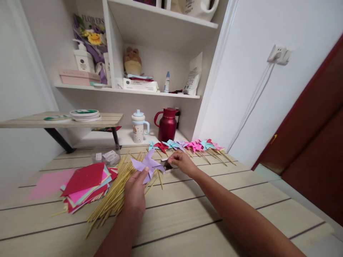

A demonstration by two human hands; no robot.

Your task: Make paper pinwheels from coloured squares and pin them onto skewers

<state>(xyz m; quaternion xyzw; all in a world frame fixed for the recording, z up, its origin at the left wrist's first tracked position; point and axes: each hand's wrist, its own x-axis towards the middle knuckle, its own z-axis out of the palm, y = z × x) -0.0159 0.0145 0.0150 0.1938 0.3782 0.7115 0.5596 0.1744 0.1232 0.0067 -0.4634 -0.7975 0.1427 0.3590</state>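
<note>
In the head view, you work at a pale plank table (184, 210) with dark seams, set against a white shelf unit (131, 92), a wall socket (280, 54) and a reddish-brown door (311, 160) to the right. Your left hand (135, 191) pinches a lavender paper pinwheel (150, 164), thumb on top, above the edge of a heap of thin sticks (115, 192); beside it lie colored paper sheets (85, 180). Your right hand (182, 162) bends its fingertips together at a small box (168, 171); whether they grip anything cannot be told. More pinwheels (197, 145) line the table's back. Your left fingers are hidden behind the paper, the box's contents are dark and indistinct, and the frame crops the top shelf's jug (199, 10).
</note>
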